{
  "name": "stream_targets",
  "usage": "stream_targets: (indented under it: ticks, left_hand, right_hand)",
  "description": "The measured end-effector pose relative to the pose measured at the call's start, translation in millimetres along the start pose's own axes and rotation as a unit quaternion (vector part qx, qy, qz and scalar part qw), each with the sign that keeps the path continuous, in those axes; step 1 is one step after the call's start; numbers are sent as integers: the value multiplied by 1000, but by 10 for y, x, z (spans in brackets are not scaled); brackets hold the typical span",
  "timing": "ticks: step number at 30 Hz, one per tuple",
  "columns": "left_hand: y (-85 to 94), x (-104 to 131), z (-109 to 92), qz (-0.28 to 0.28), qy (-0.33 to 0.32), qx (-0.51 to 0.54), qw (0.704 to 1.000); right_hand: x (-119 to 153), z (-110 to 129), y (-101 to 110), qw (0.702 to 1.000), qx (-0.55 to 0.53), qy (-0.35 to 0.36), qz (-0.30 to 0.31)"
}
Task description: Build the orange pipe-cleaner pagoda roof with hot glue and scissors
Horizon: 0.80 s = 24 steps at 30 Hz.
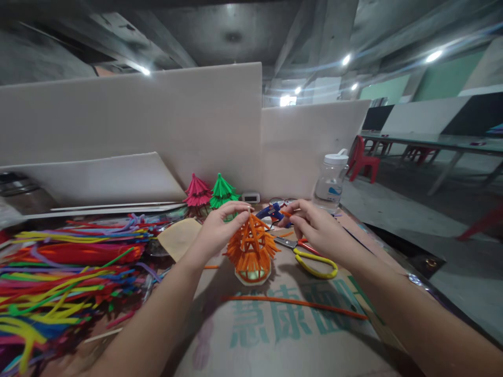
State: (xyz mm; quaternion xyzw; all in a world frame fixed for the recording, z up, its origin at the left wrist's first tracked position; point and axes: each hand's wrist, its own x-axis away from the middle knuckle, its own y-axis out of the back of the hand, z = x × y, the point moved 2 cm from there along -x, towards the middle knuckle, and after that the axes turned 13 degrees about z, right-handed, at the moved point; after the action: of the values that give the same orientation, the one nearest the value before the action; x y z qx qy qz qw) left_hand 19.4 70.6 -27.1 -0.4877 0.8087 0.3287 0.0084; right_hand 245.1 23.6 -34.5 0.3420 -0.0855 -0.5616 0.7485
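An orange pipe-cleaner tower [253,248] with tiered, fringed roofs stands on a pale base on the cardboard [220,335]. My left hand [223,225] pinches its top, thumb and forefinger closed around the tip. To the right, my right hand [306,222] holds a short orange piece [286,213] between thumb and fingers, apart from the tower. Scissors [316,264] with yellow and red handles lie below my right hand. A blue tool [269,211], partly hidden, is between the hands. In front of the tower lies a long orange pipe cleaner [294,302].
Many coloured pipe cleaners [70,272] are heaped at left. Behind the tower stand a pink tree-like piece [196,191] and a green one [223,191]. A clear bottle [330,180] is at back right. White boards [204,125] rise behind. A steel flask [23,193] is far left.
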Motion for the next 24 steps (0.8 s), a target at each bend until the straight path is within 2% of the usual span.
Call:
stream_targets:
  ticks: [18,24]
  left_hand:
    - [11,9,8,0,-38,-25,999]
    - [6,8,-16,-14,-3,2,1000]
  right_hand:
    - [1,-19,-25,1000,-7,8,19]
    - [12,-1,-25,1000,-4,7,19]
